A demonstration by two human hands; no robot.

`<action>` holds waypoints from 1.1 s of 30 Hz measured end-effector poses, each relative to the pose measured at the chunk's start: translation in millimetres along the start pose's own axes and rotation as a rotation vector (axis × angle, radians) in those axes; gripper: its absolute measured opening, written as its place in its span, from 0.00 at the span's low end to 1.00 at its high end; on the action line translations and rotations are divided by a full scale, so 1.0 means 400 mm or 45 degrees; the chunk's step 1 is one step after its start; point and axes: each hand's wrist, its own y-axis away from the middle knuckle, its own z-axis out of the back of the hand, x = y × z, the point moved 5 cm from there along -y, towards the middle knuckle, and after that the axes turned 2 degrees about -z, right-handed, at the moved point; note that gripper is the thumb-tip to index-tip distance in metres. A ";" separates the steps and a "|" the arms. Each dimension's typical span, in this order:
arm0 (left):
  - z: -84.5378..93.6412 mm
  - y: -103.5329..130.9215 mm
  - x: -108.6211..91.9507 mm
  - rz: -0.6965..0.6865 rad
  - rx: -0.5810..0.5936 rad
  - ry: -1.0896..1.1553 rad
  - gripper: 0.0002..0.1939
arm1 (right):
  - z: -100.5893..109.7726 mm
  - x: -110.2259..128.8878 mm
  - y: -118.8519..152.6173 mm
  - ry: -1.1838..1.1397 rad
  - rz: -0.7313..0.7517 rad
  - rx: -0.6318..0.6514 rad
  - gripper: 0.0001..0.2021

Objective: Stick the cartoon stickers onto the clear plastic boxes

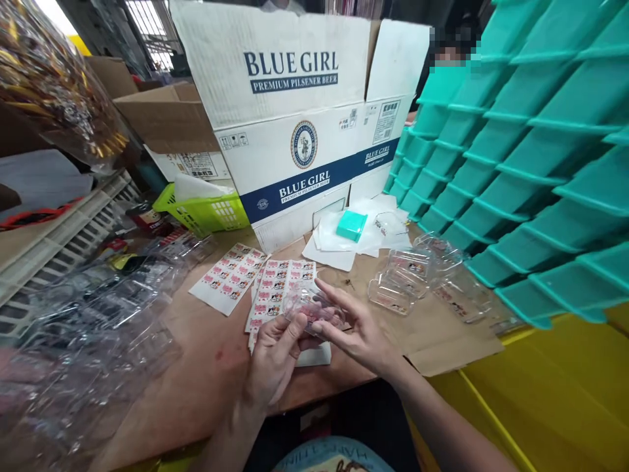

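Observation:
A clear plastic piece [307,305] is held in front of me, over sheets of pink-and-black stickers [280,282]. My left hand [278,351] pinches its lower left edge with the thumb on top. On its right side, my right hand [356,328] holds the piece between the thumb and fingers, with fingers partly behind it. Another sticker sheet [230,278] lies to the left. Several clear plastic pieces with stickers [393,293] rest on brown paper to the right. Many clear plastic pieces [108,354] are heaped at the left.
Behind the stickers stands a white beer carton [304,131], with a green basket [211,213] beside it. Stacked teal trays [531,151] rise at the right. A small teal box [351,225] lies on white papers [329,255]. A person is partly visible behind the trays.

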 end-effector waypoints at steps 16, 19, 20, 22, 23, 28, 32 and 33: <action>0.255 -0.083 -0.116 -0.761 -0.223 -2.455 0.18 | 0.077 -0.124 -0.127 -0.018 -0.172 -0.312 0.24; 0.124 -0.012 -0.075 -1.145 0.131 -2.344 0.22 | -0.161 -0.110 -0.140 -0.955 -0.598 -0.045 0.26; 0.099 0.011 -0.065 -1.211 0.204 -2.245 0.23 | -0.196 -0.111 -0.147 -1.077 -0.631 -0.075 0.26; 0.090 0.041 -0.065 -1.186 0.106 -1.918 0.26 | -0.213 -0.126 -0.155 -1.186 -0.628 -0.199 0.25; 0.107 0.047 -0.070 -1.087 -0.040 -1.666 0.27 | -0.205 -0.136 -0.153 -1.205 -0.609 -0.267 0.25; 0.188 0.015 -0.009 -0.273 -0.356 -0.177 0.25 | -0.166 -0.173 -0.100 -1.259 -0.566 -0.478 0.26; 0.178 -0.010 0.009 -0.205 -0.482 0.079 0.18 | -0.112 -0.126 -0.061 -0.570 -0.201 -0.613 0.29; 0.171 -0.013 0.007 -0.224 -0.491 0.063 0.18 | -0.098 -0.096 -0.055 -0.307 -0.030 -0.658 0.27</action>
